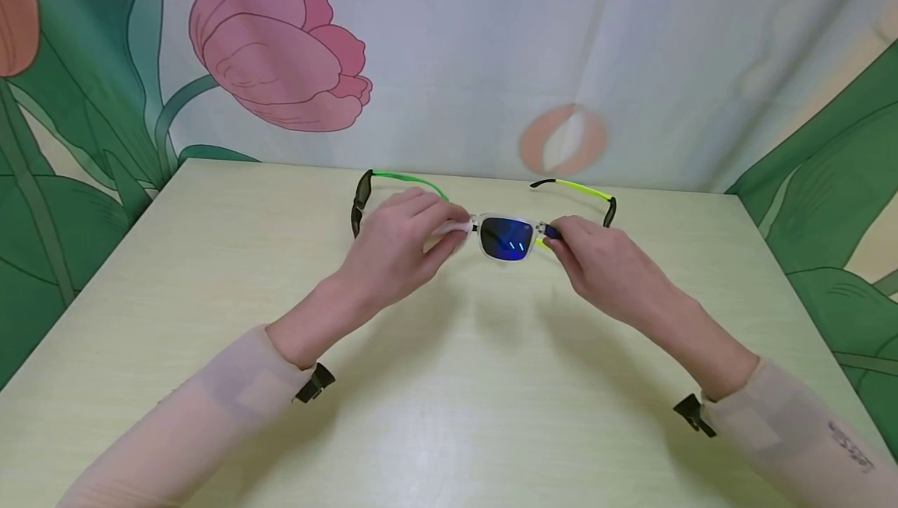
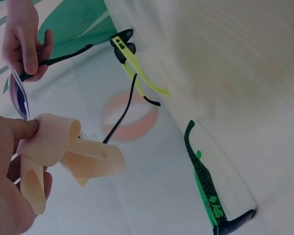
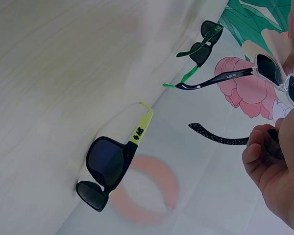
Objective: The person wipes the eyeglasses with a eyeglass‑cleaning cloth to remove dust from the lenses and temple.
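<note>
A pair of sunglasses (image 1: 505, 238) with a clear frame and blue lenses is held up over the table between both hands. My left hand (image 1: 389, 247) pinches a pale beige cloth (image 2: 51, 137) at one lens, and fingers and cloth hide that side in the head view. At the opposite end, my right hand (image 1: 610, 266) grips the frame by the hinge and dark temple. Both dark temples stick out away from me, the speckled tip (image 3: 218, 137) of one showing past the right fingers in the right wrist view.
Behind the left hand lies a dark pair of sunglasses with green temples (image 1: 361, 200). Another dark pair with yellow temples (image 1: 609, 212) lies beyond the right hand. The pale table (image 1: 435, 422) ends at a flower-printed curtain (image 1: 456, 48).
</note>
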`<state>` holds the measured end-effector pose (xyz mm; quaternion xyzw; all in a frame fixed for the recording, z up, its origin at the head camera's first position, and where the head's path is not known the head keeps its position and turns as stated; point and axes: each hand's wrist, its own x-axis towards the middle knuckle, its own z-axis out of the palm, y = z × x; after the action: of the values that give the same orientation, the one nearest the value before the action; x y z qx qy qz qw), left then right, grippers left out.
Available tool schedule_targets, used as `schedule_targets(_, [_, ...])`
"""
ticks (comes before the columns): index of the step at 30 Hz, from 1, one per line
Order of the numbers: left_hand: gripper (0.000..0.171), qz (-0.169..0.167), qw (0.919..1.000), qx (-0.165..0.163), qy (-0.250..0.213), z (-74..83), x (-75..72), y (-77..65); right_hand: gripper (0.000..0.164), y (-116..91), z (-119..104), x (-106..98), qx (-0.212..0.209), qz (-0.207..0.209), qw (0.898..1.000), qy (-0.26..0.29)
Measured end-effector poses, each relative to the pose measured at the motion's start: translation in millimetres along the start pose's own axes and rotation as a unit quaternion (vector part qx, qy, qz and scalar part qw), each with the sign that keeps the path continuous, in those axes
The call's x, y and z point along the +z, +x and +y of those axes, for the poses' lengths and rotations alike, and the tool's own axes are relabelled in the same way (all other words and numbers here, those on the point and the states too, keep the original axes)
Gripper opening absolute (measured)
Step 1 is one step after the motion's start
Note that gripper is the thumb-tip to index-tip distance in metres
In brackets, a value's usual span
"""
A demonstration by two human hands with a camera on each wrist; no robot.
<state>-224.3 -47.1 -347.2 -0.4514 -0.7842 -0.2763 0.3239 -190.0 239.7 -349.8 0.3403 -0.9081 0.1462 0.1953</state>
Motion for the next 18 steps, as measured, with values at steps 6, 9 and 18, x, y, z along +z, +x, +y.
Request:
schedule_targets(6, [0.011, 0.002, 1.0, 0.005, 0.007, -2.5, -0.8, 1.0, 0.009, -0.1, -0.3, -0.1, 0.001, -0.004, 1.0, 0.001])
schedule_targets(9, [0.011, -0.001, 0.9999, 0.004, 0.011, -6.0, -1.0, -0.2, 0.009, -0.2, -0.6, -0.7, 0.006, -0.009, 1.0, -0.002])
schedule_targets(18, [0.011, -0.025, 0.9988, -0.03, 0.031, -19.2, -1.4, -7.8, 0.009, -0.8, 0.0, -4.2, 0.021, -0.02, 1.0, -0.007])
